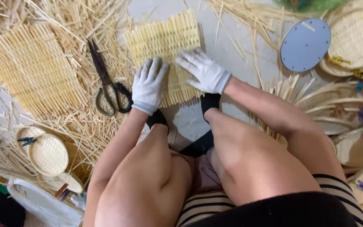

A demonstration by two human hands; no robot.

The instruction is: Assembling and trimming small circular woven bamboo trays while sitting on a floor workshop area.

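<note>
Left hand [149,85], white-gloved, lay flat with fingers together, pressing the lower-left part of the mat [164,42] at upper centre of frame. Right hand [204,71] also flat, fingers slightly spread and pointing left across the mat's lower-right part; neither hand pinched anything. The mat, woven of pale bamboo strips, lay on the grey floor just beyond the black-socked feet. Judgement: even pressure from both palms would keep the loose weave square; weight on one corner might skew the strips. Scissors [108,82] lay just left of the left hand. A larger woven panel [32,69] sat upper left, a blue disc [305,44] upper right, round baskets [49,154] lower left.
</note>
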